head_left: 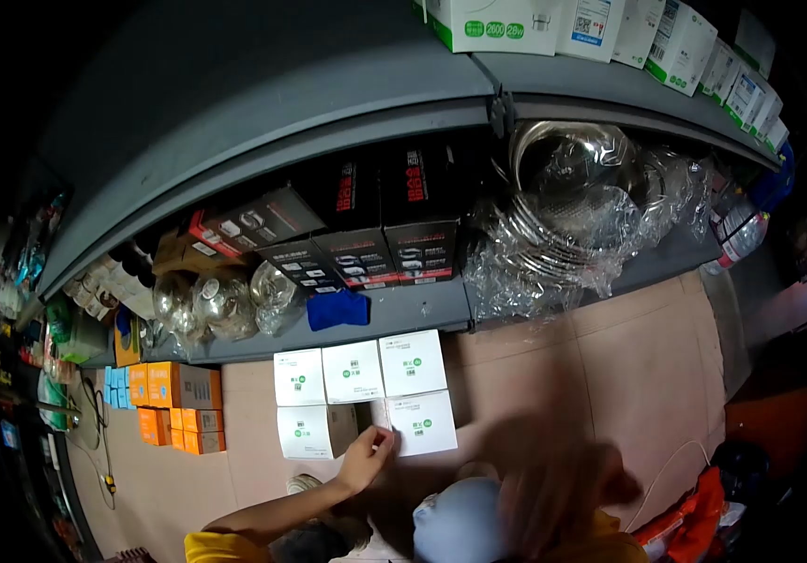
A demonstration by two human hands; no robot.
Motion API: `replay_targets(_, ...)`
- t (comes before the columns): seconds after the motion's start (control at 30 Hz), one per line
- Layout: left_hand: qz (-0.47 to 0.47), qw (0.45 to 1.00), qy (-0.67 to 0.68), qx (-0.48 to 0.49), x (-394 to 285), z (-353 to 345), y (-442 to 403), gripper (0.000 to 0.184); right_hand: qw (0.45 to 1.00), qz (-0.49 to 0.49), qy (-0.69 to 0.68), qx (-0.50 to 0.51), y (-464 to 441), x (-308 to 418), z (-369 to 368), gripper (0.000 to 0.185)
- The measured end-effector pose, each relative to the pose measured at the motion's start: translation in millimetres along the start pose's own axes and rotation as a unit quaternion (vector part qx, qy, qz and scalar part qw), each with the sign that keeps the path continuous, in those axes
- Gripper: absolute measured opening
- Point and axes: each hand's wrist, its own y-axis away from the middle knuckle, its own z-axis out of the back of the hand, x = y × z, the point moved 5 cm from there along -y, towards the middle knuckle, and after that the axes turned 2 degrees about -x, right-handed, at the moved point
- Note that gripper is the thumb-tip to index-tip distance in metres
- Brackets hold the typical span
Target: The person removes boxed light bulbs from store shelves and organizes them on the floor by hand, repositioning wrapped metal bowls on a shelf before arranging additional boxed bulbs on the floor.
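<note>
Several white boxes (352, 371) with green print sit in two rows on the floor, with a gap in the front row. My left hand (369, 458) is at that gap, its fingers curled together against the left edge of the front right white box (424, 422). The box rests with its printed face up. Low on the right, my right hand (567, 497) is smeared by motion above the floor, beside a pale blue rounded shape that looks like my knee (460, 521). Its fingers and anything in them cannot be made out.
Orange boxes (199, 387) and small blue boxes stand on the floor at left. A grey shelf (422, 314) ahead holds black boxes (356, 255), wrapped metal coils (572, 216) and a blue cloth-like item (338, 310). A red-orange bag (689, 521) lies at lower right.
</note>
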Motion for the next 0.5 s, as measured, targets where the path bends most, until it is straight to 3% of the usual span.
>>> replay_targets(0.03, -0.002, 1.0, 0.0, -0.004, -6, 1, 2, 0.019, 0.985, 0.057, -0.159, 0.027, -12, 17, -17, 0.043)
replay_targets(0.1, -0.016, 0.998, -0.052, 0.027, -14, -1, 7, 0.017, 0.982, 0.025, -0.185, -0.025, -25, 16, -24, 0.039)
replay_targets(0.13, 0.01, 0.998, -0.049, 0.029, -24, 0, 11, 0.019, 0.989, 0.092, -0.118, 0.006, -32, 16, -21, 0.042)
replay_targets(0.23, -0.007, 0.997, -0.036, 0.074, -10, -9, 19, 0.022, 0.987, 0.108, -0.122, 0.006, -39, 19, -29, 0.046)
replay_targets(0.37, -0.01, 0.981, -0.119, 0.153, -10, -8, 36, 0.03, 0.967, 0.121, -0.224, -0.028, -47, 3, -38, 0.046)
replay_targets(0.43, -0.001, 0.98, -0.128, 0.152, -9, -5, 40, 0.033, 0.947, 0.166, -0.259, -0.098, -45, 2, -39, 0.047)
replay_targets(0.5, -0.086, 0.97, -0.177, 0.142, -23, -3, 41, 0.033, 0.947, 0.138, -0.276, -0.094, -48, 9, -35, 0.048)
